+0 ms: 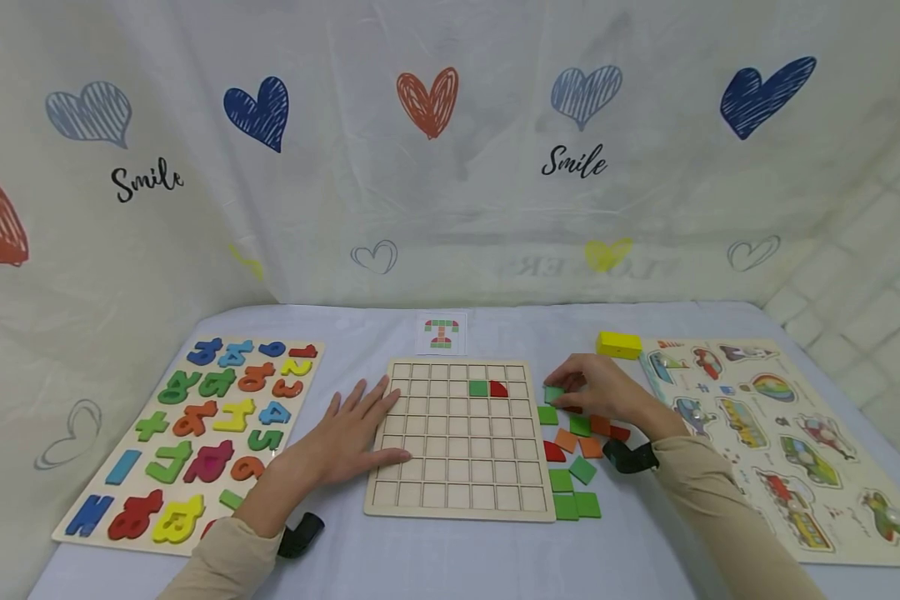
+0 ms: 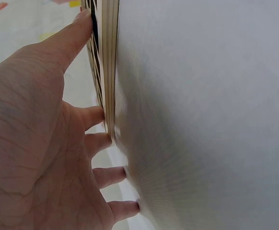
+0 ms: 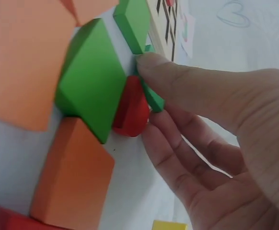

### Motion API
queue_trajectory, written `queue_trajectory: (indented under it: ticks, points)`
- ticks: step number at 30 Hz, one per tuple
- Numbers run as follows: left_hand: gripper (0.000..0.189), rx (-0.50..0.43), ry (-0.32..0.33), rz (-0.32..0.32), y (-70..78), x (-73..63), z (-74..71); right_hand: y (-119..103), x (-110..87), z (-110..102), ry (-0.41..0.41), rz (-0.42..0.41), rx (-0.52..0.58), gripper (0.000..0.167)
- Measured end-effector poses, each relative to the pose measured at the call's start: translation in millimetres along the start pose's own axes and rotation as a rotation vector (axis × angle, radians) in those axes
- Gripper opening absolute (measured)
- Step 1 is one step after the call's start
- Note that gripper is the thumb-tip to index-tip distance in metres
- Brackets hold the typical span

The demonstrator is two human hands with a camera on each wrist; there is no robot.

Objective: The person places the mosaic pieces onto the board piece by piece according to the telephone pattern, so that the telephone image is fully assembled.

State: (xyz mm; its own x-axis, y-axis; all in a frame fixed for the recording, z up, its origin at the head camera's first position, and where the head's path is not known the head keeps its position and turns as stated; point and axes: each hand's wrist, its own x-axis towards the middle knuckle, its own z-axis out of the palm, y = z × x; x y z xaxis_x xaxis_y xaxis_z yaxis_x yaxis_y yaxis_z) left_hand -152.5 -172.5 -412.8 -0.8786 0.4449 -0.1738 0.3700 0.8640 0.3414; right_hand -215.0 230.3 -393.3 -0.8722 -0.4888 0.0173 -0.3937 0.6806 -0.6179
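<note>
**Right hand [image 1: 598, 383] pinches a green tile [image 1: 552, 395] just right of the grid board [image 1: 450, 450]**

The thumb and fingers of the right hand are nearly closed, parted by little more than the tile's thickness. The tile sits at the left end of that grip, between the fingertips and the board's right edge, toward the far side. The right hand is by far the nearer one to it. It looks square, so no side reads as a long axis; it is plain green and thin, and the right wrist view shows it tilted. Whether it is fully off the cloth is hard to tell, as the fingers cover part of it.

Just beside it lies a red piece [image 3: 131, 108], with loose green, orange and red tiles spread toward the near side. Left of the grip, in the far part of the board, are a green square [image 1: 478, 388] and a red quarter-round [image 1: 498, 389] side by side. The left hand [image 1: 345, 442] is spread at the board's left edge, grasping nothing.
</note>
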Motion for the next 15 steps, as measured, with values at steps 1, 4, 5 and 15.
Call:
queue_trajectory:
  ticks: [1, 4, 5, 15]
  points:
    - [0.099, 0.0, 0.0, 0.0, 0.0, 0.1, 0.2, 0.4, -0.2, 0.2, 0.005, -0.002, -0.003, 0.023]
    - [0.098, -0.001, 0.002, 0.001, -0.2, 0.2, 0.7, 2.3, -1.0, 1.2, 0.027, -0.012, -0.016, 0.023]
    - [0.098, -0.001, 0.003, 0.0, -0.3, 0.1, 0.8, 2.8, -1.4, 1.6, 0.035, -0.019, -0.021, 0.023]
    - [0.099, -0.004, 0.002, -0.003, 0.8, 0.0, 0.4, 2.6, -3.7, 6.0, 0.122, -0.073, 0.007, 0.016]
